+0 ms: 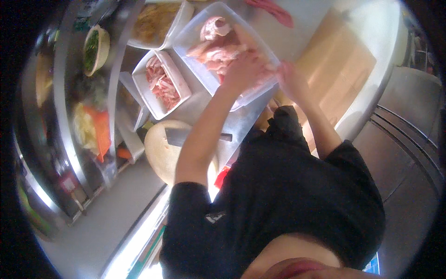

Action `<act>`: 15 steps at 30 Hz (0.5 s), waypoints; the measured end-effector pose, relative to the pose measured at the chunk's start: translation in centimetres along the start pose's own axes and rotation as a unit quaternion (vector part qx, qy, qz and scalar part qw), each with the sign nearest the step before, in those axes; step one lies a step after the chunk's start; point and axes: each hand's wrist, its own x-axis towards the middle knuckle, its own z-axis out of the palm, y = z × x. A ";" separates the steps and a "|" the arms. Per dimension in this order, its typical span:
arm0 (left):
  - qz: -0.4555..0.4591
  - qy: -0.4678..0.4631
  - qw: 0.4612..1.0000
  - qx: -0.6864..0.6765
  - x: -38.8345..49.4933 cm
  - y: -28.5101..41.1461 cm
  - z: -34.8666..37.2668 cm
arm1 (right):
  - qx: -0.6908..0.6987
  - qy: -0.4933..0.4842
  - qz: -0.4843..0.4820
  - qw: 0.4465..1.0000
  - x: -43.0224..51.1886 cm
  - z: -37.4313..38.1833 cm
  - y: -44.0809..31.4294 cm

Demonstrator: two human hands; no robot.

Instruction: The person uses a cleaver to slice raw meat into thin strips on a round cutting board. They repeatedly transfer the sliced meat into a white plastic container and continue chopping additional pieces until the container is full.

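My left hand (245,69) reaches down into a translucent plastic container (195,64) of raw meat pieces (221,54). Its fingers are among the meat, and whether they grip a piece cannot be told. At the container's right corner, my right hand (289,75) has its fingers closed on the rim. To the left, a smaller white tub (181,83) holds thin strips of raw meat (162,83). A cleaver (177,136) lies across a round cutting board (156,153), partly hidden under my left forearm; its dark handle (226,137) shows on the other side.
Another white tub (167,42) holds brownish food at the top. Shelving on the left bears a bowl of chopped greens (92,50) and an orange container (99,130). A pink cloth (275,12) lies beyond the big container. Brown cardboard (341,62) lies to the right.
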 end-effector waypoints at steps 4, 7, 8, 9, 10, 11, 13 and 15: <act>0.000 -0.137 0.990 -0.024 -5.5 -3.0 -3.3 | -0.010 0.000 0.008 1.000 -0.2 0.3 0.1; -0.063 -0.158 0.984 -0.054 -6.2 -3.7 -4.3 | -0.009 0.003 0.016 1.000 -0.1 0.3 -0.3; -0.068 -0.118 0.980 -0.142 -5.2 -3.4 -4.0 | -0.006 -0.010 0.022 1.000 -0.2 0.3 -0.4; -0.087 -0.073 0.964 -0.240 -3.9 -2.8 -3.3 | -0.005 -0.012 0.021 1.000 -0.2 0.3 -0.4; -0.119 -0.065 0.925 -0.354 -2.6 -2.1 -2.4 | -0.005 -0.012 0.019 1.000 -0.2 0.4 -0.5; -0.064 -0.002 0.974 -0.218 -0.6 -1.5 -1.2 | -0.003 0.004 0.006 1.000 -0.2 0.3 -0.4; 0.046 0.073 0.996 0.015 2.7 -1.1 0.4 | -0.017 -0.020 0.020 0.999 -0.2 0.4 -0.3; -0.024 0.041 0.998 0.044 5.0 -1.1 0.9 | -0.030 -0.018 0.010 0.999 -0.2 0.4 -0.2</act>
